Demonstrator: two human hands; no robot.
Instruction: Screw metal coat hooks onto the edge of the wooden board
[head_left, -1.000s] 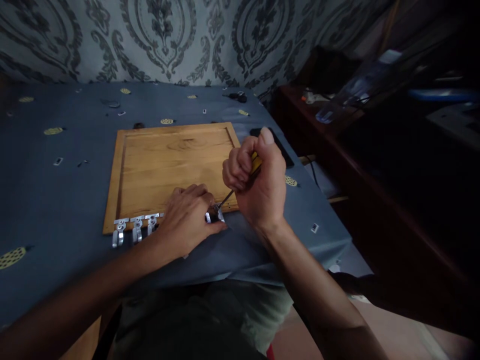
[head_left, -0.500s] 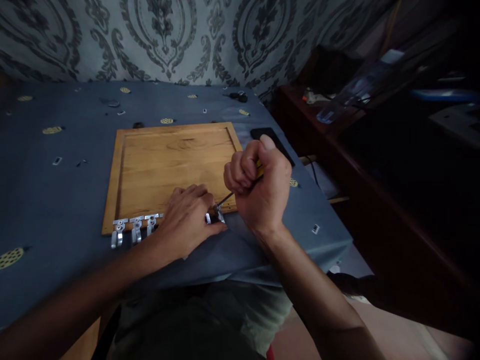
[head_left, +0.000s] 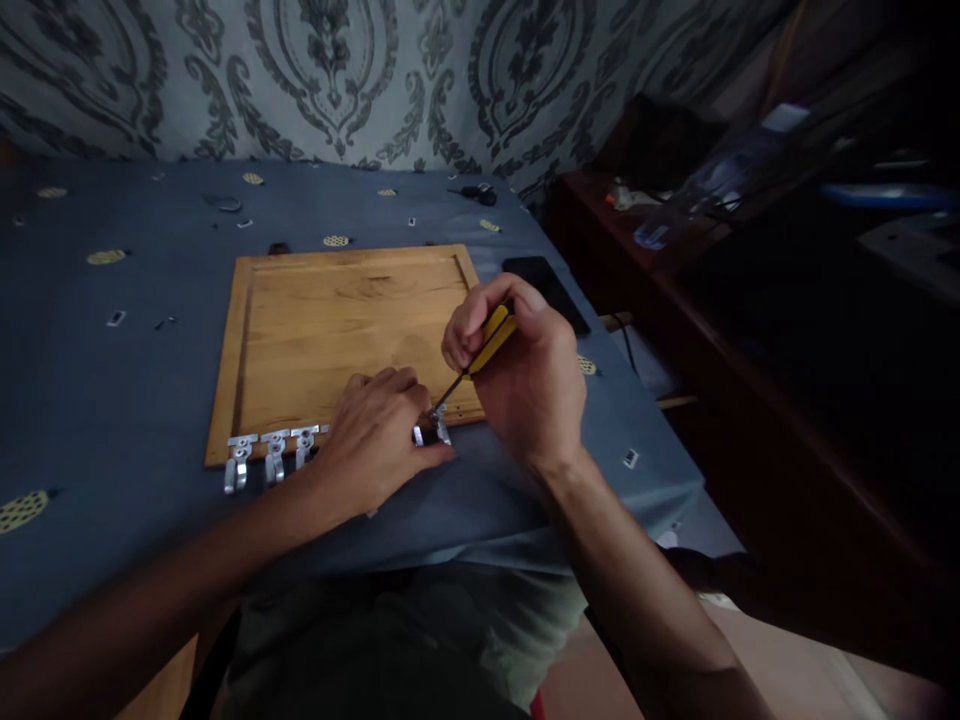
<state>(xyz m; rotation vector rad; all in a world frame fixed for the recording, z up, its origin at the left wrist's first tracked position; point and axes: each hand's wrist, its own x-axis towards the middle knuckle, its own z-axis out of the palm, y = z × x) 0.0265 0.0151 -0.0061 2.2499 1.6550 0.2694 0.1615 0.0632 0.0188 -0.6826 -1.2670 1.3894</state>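
A framed wooden panel [head_left: 352, 320] lies flat on the cloth-covered table. Metal hooks [head_left: 275, 455] line its near edge, several of them left of my hands. My left hand [head_left: 379, 435] rests over that edge, thumb and fingers around a hook [head_left: 441, 428] near the right end. In my right hand [head_left: 521, 370] is a screwdriver [head_left: 491, 345] with a yellow and black handle, slanting down to the left. Its tip meets the hook beside my left fingertips; the exact contact is too small to make out. My left hand hides the middle of the hook row.
A black phone-like slab [head_left: 544, 285] lies right of the panel. Farther back are a dark key-like object [head_left: 480, 194] and small loose bits [head_left: 166, 322] at left. A dark red cabinet [head_left: 637, 270] with a clear bottle [head_left: 705, 195] borders the table's right side.
My right hand's fingers have loosened and rolled around the screwdriver, so more of its yellow handle shows. My left hand stays at the hook.
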